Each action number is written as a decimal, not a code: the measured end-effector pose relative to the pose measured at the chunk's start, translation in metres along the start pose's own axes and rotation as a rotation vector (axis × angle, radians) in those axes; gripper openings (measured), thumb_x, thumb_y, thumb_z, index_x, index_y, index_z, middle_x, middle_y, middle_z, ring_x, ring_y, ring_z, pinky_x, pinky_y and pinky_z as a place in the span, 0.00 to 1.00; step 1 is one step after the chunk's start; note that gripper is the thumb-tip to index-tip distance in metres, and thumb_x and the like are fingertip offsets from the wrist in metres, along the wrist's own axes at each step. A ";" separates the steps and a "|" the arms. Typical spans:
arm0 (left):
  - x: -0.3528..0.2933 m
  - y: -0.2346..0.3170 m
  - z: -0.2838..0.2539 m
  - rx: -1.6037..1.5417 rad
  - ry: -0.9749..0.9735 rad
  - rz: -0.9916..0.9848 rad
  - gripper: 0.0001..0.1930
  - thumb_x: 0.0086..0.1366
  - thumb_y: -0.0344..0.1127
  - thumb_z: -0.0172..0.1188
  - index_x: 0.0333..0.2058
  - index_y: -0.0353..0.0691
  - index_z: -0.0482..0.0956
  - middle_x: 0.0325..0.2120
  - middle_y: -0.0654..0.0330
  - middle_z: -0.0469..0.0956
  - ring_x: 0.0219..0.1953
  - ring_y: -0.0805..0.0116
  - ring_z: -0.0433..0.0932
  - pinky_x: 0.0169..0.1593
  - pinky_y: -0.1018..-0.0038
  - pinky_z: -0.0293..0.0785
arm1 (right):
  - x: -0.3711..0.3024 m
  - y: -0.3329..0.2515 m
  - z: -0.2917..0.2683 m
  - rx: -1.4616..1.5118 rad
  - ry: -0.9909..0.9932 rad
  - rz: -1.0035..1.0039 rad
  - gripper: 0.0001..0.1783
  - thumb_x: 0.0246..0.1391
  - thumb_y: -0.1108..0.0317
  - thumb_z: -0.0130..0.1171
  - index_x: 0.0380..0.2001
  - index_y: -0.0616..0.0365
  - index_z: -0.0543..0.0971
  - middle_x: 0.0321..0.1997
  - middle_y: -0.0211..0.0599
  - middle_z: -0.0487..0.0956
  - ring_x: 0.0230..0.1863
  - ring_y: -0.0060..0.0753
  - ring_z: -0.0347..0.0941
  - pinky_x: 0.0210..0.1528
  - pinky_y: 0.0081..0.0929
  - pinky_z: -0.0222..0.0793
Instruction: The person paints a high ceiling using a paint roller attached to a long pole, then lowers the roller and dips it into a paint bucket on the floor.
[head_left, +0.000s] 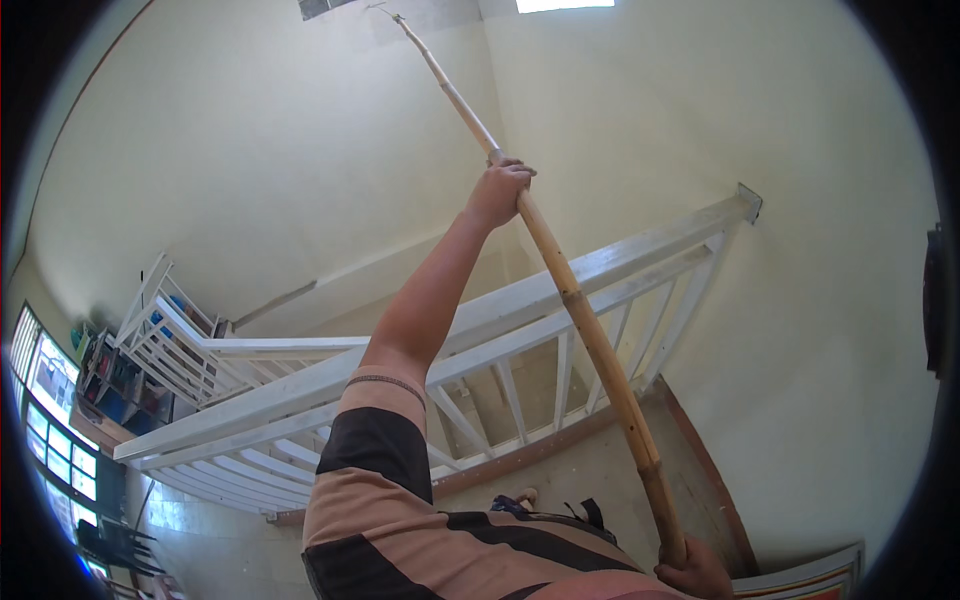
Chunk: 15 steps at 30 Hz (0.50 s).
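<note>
A long bamboo pole (590, 330) slants across the view, from the lower right up to the far wall. My left hand (503, 190) reaches out with the arm extended and wraps round the pole about a third of the way from its tip. Low at the right, my right hand (697, 572) is closed round the pole's thick bottom end. Something thin, too small to make out, sticks out from the pole's narrow tip, close to a dark grey patch (325, 8) high on the wall. The pole passes above a white railing (640, 250).
The railing's slatted section crosses in front of me, with stairs (465, 395) beyond it. Pale walls (800, 330) rise ahead and to the right. At the left are a second white railing (280, 345), a loaded shelf (120, 380), windows (60, 450) and a dark chair (115, 545).
</note>
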<state>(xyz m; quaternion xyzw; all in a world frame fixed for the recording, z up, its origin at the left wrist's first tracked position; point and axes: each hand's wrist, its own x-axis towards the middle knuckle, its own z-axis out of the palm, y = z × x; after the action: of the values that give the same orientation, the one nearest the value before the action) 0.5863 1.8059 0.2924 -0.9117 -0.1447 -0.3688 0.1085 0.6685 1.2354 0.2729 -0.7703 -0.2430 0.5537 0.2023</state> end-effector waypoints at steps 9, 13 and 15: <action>-0.030 0.036 0.021 0.037 -0.148 -0.032 0.08 0.47 0.23 0.61 0.28 0.39 0.80 0.41 0.61 0.81 0.50 0.60 0.75 0.53 0.67 0.72 | -0.011 0.033 -0.014 0.018 -0.067 -0.003 0.10 0.48 0.67 0.55 0.32 0.55 0.67 0.27 0.27 0.63 0.30 0.27 0.58 0.32 0.28 0.59; -0.036 0.047 0.023 0.049 -0.139 -0.018 0.07 0.46 0.23 0.61 0.27 0.39 0.80 0.41 0.61 0.81 0.50 0.59 0.74 0.53 0.68 0.72 | -0.022 0.041 -0.018 0.003 -0.053 -0.023 0.11 0.49 0.65 0.55 0.32 0.52 0.65 0.28 0.26 0.62 0.29 0.27 0.56 0.33 0.27 0.57; -0.037 0.052 0.024 0.044 -0.148 -0.010 0.07 0.46 0.23 0.61 0.27 0.39 0.80 0.41 0.61 0.81 0.50 0.59 0.74 0.53 0.68 0.72 | -0.026 0.044 -0.021 0.005 -0.042 0.007 0.13 0.51 0.61 0.56 0.35 0.53 0.65 0.30 0.27 0.62 0.31 0.29 0.57 0.35 0.29 0.58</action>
<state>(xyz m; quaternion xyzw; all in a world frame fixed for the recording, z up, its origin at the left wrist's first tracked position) 0.5945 1.7579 0.2450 -0.9333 -0.1647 -0.2975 0.1156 0.6883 1.1836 0.2736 -0.7588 -0.2433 0.5712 0.1970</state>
